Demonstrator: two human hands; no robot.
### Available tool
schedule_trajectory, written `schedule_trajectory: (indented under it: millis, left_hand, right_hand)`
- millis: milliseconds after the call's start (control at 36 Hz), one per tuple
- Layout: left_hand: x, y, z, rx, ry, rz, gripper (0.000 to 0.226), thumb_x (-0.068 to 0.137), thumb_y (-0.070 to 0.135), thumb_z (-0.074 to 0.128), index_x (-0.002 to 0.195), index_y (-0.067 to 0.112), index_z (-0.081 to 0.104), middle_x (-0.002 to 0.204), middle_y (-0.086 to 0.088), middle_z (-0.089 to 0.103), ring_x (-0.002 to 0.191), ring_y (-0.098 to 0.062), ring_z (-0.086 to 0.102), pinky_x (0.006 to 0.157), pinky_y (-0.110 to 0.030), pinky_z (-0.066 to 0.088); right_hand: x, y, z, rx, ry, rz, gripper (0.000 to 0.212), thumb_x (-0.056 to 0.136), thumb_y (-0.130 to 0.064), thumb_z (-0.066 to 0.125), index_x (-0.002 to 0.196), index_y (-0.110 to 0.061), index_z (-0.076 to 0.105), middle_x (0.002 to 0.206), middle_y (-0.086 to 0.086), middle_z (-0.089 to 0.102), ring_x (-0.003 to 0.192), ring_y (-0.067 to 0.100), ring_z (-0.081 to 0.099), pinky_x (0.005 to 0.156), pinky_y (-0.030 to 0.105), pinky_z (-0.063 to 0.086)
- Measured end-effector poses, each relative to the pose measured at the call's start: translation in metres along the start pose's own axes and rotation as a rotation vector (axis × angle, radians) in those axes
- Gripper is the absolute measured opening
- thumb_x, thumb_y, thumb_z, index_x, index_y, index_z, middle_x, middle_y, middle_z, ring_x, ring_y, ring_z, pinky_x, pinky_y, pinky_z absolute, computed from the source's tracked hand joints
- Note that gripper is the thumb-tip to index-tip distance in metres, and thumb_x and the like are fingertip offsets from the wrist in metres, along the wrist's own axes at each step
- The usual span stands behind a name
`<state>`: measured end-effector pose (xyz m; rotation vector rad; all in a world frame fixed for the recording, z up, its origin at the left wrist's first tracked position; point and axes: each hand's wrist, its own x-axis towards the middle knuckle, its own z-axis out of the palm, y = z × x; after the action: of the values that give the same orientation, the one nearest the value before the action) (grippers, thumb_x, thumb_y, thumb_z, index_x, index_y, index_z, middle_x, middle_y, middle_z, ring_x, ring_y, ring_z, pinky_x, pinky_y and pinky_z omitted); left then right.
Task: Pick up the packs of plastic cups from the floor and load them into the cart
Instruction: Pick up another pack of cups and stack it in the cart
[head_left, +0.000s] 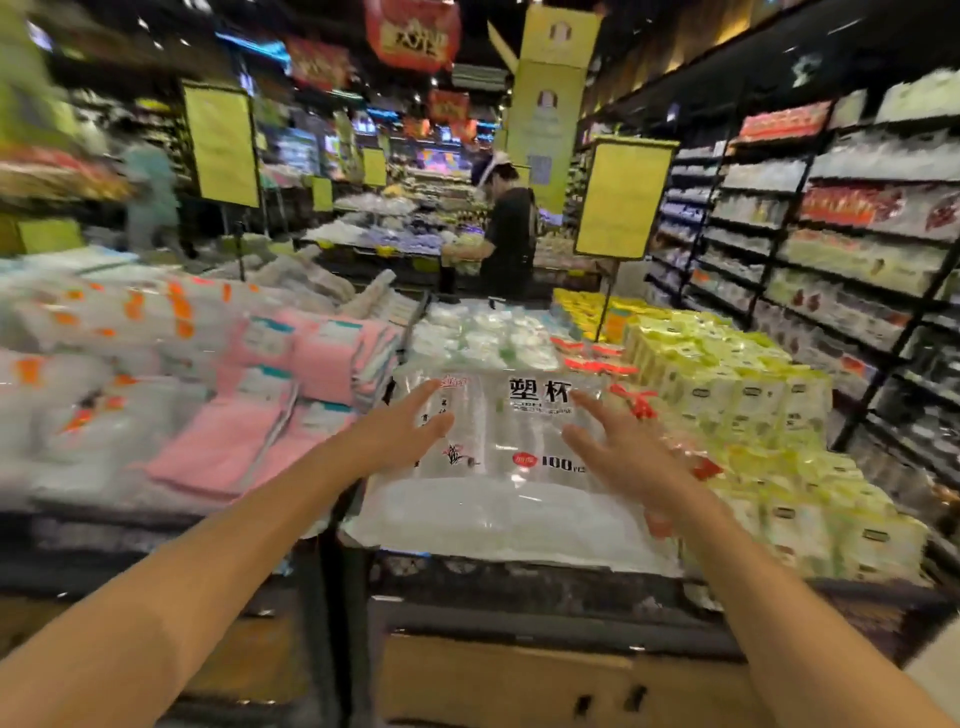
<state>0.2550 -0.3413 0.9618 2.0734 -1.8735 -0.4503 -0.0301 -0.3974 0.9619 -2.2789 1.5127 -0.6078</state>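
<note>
A clear pack of plastic cups (511, 431) with black printed characters lies flat on top of a whitish stack (498, 525), above a dark mesh edge of what looks like the cart (519, 577). My left hand (402, 431) rests spread at the pack's left side, fingers apart. My right hand (618, 441) hovers spread at the pack's right side, fingers apart. Neither hand grips the pack.
Pink and white wrapped goods (291, 395) fill a display on the left. Yellow-green packs (737, 415) are piled on the right, beside dark shelves (857, 249). A person in black (509, 239) stands ahead in the aisle. The picture is blurred.
</note>
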Motion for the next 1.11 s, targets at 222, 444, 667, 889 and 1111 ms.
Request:
schedule_trajectory:
  millis: [222,444,667,889,1111]
  left_hand:
    - [-0.051,-0.176,-0.08,-0.018,0.114,-0.277,0.064,0.094,0.069,0.03,0.15,0.056,0.004,0.154,-0.013,0.04,0.134,-0.036,0.045,0.11,-0.042,0.035]
    - [-0.108,-0.292,-0.123,-0.071,0.171,-0.563,0.067,0.097,0.065,0.029,0.155,0.045,0.002,0.16,-0.004,0.03,0.142,-0.034,0.036,0.115,-0.043,0.029]
    - [-0.162,-0.37,-0.149,-0.054,0.322,-0.846,0.067,0.096,0.067,0.031,0.155,0.045,0.006,0.159,-0.008,0.033,0.135,-0.032,0.046,0.108,-0.04,0.036]
    - [-0.227,-0.424,-0.161,-0.081,0.434,-1.08,0.07,0.092,0.072,0.029,0.153,0.05,0.004,0.158,-0.009,0.034,0.132,-0.034,0.048,0.105,-0.045,0.041]
    - [-0.307,-0.487,-0.152,-0.144,0.518,-1.251,0.068,0.09,0.074,0.029,0.15,0.054,0.003,0.16,-0.004,0.031,0.142,-0.034,0.035,0.114,-0.056,0.031]
  right_hand:
    - [0.08,-0.159,0.115,0.015,-0.184,-0.219,0.061,0.099,-0.052,0.048,0.155,-0.04,0.028,0.151,0.012,0.047,0.136,0.03,0.045,0.106,0.038,0.035]
    - [0.136,-0.285,0.216,0.051,-0.35,-0.476,0.062,0.1,-0.052,0.047,0.156,-0.036,0.026,0.154,0.008,0.044,0.139,0.029,0.042,0.111,0.039,0.032]
    - [0.176,-0.396,0.305,0.115,-0.501,-0.712,0.06,0.099,-0.045,0.052,0.155,-0.031,0.033,0.132,0.018,0.062,0.11,0.029,0.061,0.087,0.03,0.042]
    - [0.177,-0.499,0.375,0.203,-0.655,-0.926,0.058,0.1,-0.045,0.051,0.155,-0.035,0.032,0.129,0.015,0.06,0.115,0.027,0.06,0.083,0.023,0.044]
    - [0.136,-0.591,0.454,0.223,-0.803,-1.078,0.063,0.097,-0.054,0.05,0.154,-0.035,0.032,0.136,0.01,0.058,0.126,0.029,0.053,0.108,0.039,0.039]
